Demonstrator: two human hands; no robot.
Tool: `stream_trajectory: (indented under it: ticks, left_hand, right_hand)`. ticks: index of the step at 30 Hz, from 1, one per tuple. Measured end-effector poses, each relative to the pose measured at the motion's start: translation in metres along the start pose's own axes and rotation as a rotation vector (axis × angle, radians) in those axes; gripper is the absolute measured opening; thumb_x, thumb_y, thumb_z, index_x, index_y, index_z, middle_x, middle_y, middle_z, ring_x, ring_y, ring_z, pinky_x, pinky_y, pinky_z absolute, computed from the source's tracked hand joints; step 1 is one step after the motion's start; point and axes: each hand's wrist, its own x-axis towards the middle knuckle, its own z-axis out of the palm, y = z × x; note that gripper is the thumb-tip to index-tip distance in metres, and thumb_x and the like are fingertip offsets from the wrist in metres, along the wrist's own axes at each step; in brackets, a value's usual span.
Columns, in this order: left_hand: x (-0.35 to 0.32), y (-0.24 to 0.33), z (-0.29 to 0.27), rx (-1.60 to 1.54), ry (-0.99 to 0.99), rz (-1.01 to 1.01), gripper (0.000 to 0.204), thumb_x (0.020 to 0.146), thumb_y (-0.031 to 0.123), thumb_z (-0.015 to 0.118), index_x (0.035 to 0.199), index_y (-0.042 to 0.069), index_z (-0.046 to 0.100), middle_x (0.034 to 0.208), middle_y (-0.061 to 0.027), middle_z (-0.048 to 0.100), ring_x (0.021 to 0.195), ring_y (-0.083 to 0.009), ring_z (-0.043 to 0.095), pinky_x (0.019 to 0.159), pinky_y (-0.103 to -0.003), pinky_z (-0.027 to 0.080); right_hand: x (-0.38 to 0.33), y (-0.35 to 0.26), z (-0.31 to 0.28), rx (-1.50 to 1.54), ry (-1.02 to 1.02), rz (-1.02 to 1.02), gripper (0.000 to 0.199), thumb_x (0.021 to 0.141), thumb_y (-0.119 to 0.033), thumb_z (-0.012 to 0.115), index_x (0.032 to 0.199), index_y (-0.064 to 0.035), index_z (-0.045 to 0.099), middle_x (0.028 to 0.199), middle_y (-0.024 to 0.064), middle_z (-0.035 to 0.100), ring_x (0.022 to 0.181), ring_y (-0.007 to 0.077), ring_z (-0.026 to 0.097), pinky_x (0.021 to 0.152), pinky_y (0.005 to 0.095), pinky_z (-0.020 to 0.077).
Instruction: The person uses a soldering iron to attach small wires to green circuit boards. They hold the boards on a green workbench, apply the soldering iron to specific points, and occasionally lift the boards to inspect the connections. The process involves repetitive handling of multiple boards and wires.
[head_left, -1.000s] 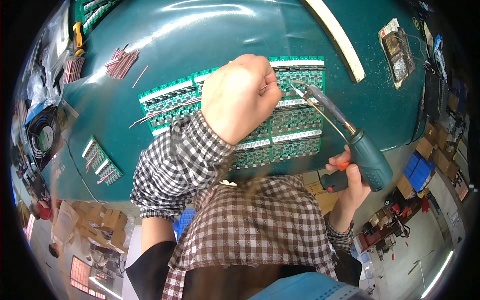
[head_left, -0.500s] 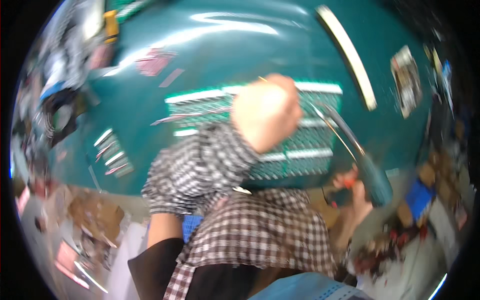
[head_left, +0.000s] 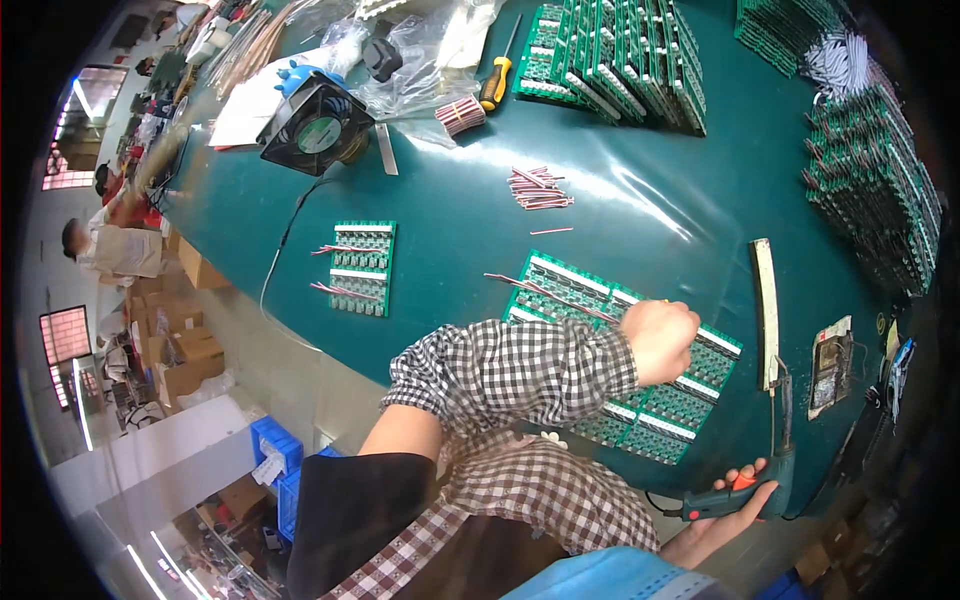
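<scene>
My left hand (head_left: 660, 341) is closed above a green circuit board panel (head_left: 667, 407). A small yellowish tip pokes out at its knuckles; what the fingers hold is otherwise hidden. Red-and-white wires (head_left: 556, 296) lie across the panel's left part. Low at the right, my right hand (head_left: 745, 508) grips a dark green soldering gun (head_left: 777, 482) with an orange trigger. Its long metal tip and thin side tube point away from me, by the near end of a pale narrow strip (head_left: 767, 320).
A smaller board (head_left: 362, 270) with wires lies left. Short wires (head_left: 540, 188) are heaped beyond the panel. A black fan (head_left: 318, 130), a screwdriver (head_left: 494, 84), a wire bundle (head_left: 461, 117) and stacked boards (head_left: 630, 60) stand farther back. More boards (head_left: 868, 185) rise at right; a person (head_left: 118, 240) is far left.
The view has swung left, bringing the fan and board stacks into sight. The soldering gun's tip has left the panel and now sits by the pale strip. My left hand stays closed over the panel.
</scene>
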Motion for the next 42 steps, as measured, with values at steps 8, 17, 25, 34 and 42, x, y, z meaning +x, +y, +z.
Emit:
stream_trajectory:
  ticks: [8, 17, 25, 34, 42]
  left_hand:
    - [0.003, -0.001, -0.001, 0.004, -0.023, 0.009, 0.006, 0.065, 0.01, 0.059, 0.066, 0.005, 0.057, 0.07, -0.0124, 0.06, 0.068, -0.0324, 0.059, 0.063, -0.042, 0.048]
    - [0.015, -0.025, -0.063, -0.585, 0.214, 0.015, 0.003, 0.076, 0.004, 0.063, 0.079, 0.004, 0.062, 0.072, -0.0009, 0.061, 0.068, -0.0067, 0.056, 0.061, -0.022, 0.047]
    - [-0.017, -0.101, -0.232, -0.921, 1.223, -0.219, 0.007, 0.079, 0.01, 0.066, 0.079, 0.005, 0.061, 0.063, 0.0045, 0.049, 0.049, -0.0021, 0.039, 0.042, -0.017, 0.026]
    - [0.008, -0.07, -0.194, -1.218, 0.842, -0.205, 0.008, 0.084, 0.012, 0.062, 0.086, 0.006, 0.057, 0.07, 0.0027, 0.05, 0.055, -0.0053, 0.041, 0.047, -0.019, 0.032]
    - [-0.009, -0.019, -0.046, -0.356, 0.304, 0.05, 0.008, 0.085, 0.005, 0.061, 0.089, -0.001, 0.056, 0.085, -0.0021, 0.059, 0.079, -0.0079, 0.056, 0.074, -0.022, 0.045]
  right_hand:
    - [0.011, 0.005, -0.019, 0.33, -0.224, 0.099, 0.038, 0.094, -0.039, 0.046, 0.111, -0.0048, 0.046, 0.084, 0.0038, 0.055, 0.071, 0.0122, 0.059, 0.051, 0.0225, 0.0532]
    - [0.022, 0.008, -0.023, 0.493, -0.306, 0.143, 0.036, 0.094, -0.039, 0.045, 0.107, -0.0047, 0.045, 0.084, 0.0068, 0.057, 0.071, 0.0161, 0.061, 0.051, 0.0265, 0.0553]
    - [0.02, 0.014, -0.022, 0.528, -0.343, 0.173, 0.036, 0.094, -0.038, 0.046, 0.107, -0.0047, 0.046, 0.083, 0.0058, 0.058, 0.071, 0.0157, 0.062, 0.051, 0.026, 0.0554]
    - [0.03, 0.014, -0.031, 0.479, -0.416, 0.087, 0.038, 0.092, -0.04, 0.051, 0.106, -0.0051, 0.052, 0.084, 0.0017, 0.052, 0.066, 0.0102, 0.048, 0.068, 0.0234, 0.0496]
    - [0.075, 0.052, 0.006, 0.683, -0.445, 0.039, 0.043, 0.088, -0.037, 0.057, 0.105, 0.003, 0.053, 0.089, 0.0124, 0.062, 0.091, 0.0271, 0.059, 0.107, 0.0515, 0.0298]
